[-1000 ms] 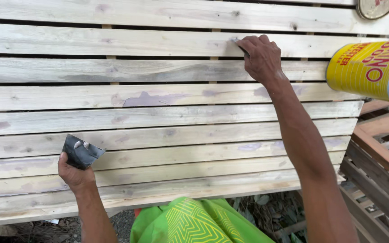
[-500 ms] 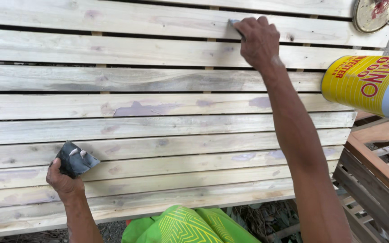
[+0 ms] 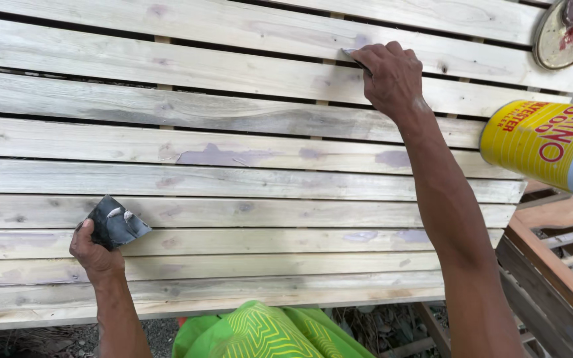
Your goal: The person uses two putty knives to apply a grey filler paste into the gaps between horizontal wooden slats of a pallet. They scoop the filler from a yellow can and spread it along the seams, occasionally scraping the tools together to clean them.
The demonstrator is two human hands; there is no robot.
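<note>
A pale wooden slatted panel [image 3: 233,172] with greyish filler patches fills the view. My right hand [image 3: 391,76] reaches to a far slat and presses a small flat blade [image 3: 349,52] against the wood; only the blade's tip shows past my fingers. My left hand [image 3: 94,250] rests near the panel's front left and holds a dark flat square piece [image 3: 118,222] smeared with pale filler.
A yellow tin can [image 3: 544,142] stands at the right edge of the panel. Its round lid [image 3: 565,30] lies at the far right corner. Reddish-brown wooden frames [image 3: 558,265] lie to the lower right. Green and yellow cloth [image 3: 260,331] shows below the panel.
My right hand has moved farther up the panel, from one slat to a higher one. My left hand with the dark piece has stayed about where it was.
</note>
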